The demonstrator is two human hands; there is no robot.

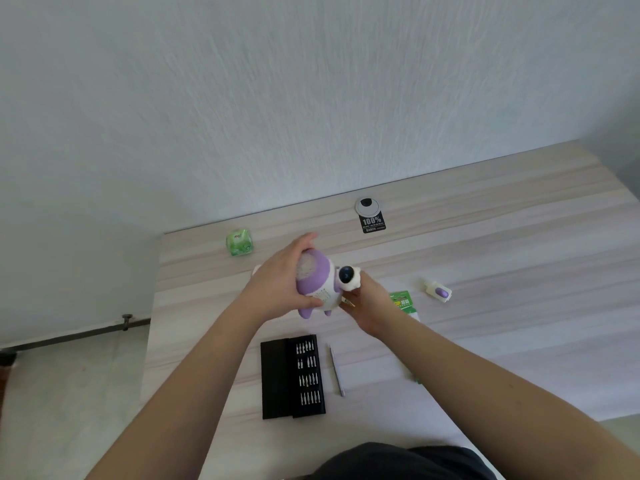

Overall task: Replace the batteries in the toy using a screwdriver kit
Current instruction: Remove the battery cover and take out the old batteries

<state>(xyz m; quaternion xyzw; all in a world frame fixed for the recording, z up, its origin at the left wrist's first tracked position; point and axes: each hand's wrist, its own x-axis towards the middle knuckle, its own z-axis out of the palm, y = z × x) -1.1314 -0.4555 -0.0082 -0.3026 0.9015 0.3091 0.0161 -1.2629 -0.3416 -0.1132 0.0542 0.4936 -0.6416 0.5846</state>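
Observation:
A purple and white toy with a dark round eye is held above the table, tilted on its side. My left hand grips its body from the left. My right hand holds the toy's right side and pinches something small and yellowish at its underside; what it is I cannot tell. The black screwdriver kit lies open below, with rows of silver bits. Beside it on the right lies a thin grey screwdriver handle. A green battery pack lies partly behind my right hand.
A small white and purple toy part lies at the right. A green tissue pack sits at the back left. A grey cable grommet and a black tag are near the wall. The table's left edge is close by.

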